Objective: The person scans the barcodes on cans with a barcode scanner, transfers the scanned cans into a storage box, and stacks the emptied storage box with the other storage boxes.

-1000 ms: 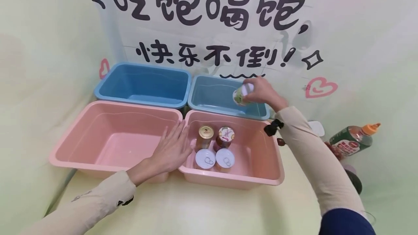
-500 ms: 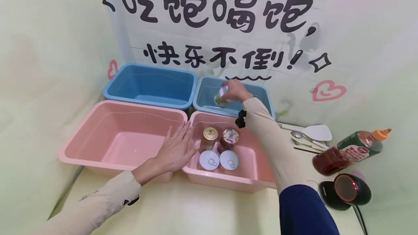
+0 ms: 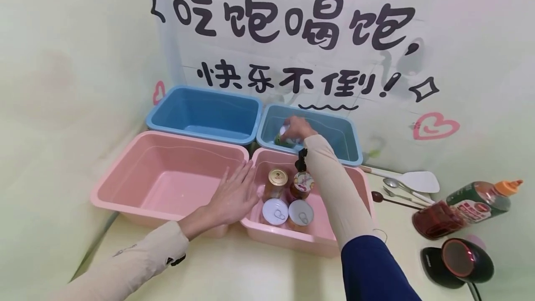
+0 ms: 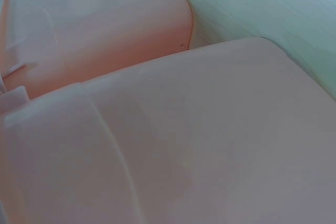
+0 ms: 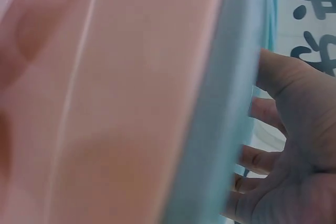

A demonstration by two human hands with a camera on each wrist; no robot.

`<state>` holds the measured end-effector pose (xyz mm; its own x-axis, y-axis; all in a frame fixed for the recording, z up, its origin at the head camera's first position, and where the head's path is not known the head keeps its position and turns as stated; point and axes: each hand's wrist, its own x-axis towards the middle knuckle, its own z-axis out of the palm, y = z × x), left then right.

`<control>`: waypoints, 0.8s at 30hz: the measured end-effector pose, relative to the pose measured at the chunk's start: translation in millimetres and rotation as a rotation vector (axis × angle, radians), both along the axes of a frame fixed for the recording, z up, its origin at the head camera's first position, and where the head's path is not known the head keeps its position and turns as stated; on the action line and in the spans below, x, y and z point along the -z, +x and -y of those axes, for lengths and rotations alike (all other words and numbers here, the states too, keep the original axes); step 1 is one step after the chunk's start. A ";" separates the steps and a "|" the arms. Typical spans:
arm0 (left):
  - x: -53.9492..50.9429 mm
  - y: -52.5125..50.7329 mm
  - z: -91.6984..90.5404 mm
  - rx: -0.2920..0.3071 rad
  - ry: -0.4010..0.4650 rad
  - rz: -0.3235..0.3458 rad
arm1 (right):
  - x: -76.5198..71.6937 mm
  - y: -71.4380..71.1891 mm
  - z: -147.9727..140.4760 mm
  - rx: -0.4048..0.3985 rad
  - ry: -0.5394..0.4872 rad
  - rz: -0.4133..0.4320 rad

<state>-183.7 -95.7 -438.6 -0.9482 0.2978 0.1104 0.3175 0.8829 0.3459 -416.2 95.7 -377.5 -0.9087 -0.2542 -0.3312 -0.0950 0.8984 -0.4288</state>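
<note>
My right hand (image 3: 300,127) reaches down into the right-hand blue tub (image 3: 336,136), its fingers round a white and green can (image 3: 283,137) low inside it. In the right wrist view the fingers of that hand (image 5: 294,145) curl behind the tub's rim, which hides the can. With fingers straight, my left hand (image 3: 234,197) rests at the adjoining rims of the two pink tubs. Inside the right pink tub (image 3: 288,244) stand a gold-lidded can (image 3: 277,179), a jar with a patterned lid (image 3: 303,183) and two white pull-tab cans (image 3: 275,212).
A left pink tub (image 3: 171,189) and a darker blue tub (image 3: 221,115) stand to the left. On the right lie a white spatula (image 3: 420,181), spoons and a fork. Beyond them are a sauce bottle (image 3: 476,202), a dark red container (image 3: 438,219) and a black device (image 3: 464,259).
The right hand has moved left and lowered the green and white can into the right blue tub. My left hand stays at the pink rims. The head view has shifted slightly.
</note>
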 end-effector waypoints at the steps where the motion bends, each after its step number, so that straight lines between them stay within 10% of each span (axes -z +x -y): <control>1: 0.4 0.4 -0.4 0.003 -0.001 0.001 | 3.2 -0.8 -0.3 0.004 0.003 0.012; 24: 1.9 -0.6 -0.7 -0.026 -0.003 0.002 | 47.1 -16.0 -6.1 -0.094 0.014 0.111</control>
<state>-184.3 -95.0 -440.6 -0.9559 0.2730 0.1079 0.2936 0.8919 0.3439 -432.3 101.9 -424.6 -0.8388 -0.3308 -0.4324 -0.1317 0.8939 -0.4284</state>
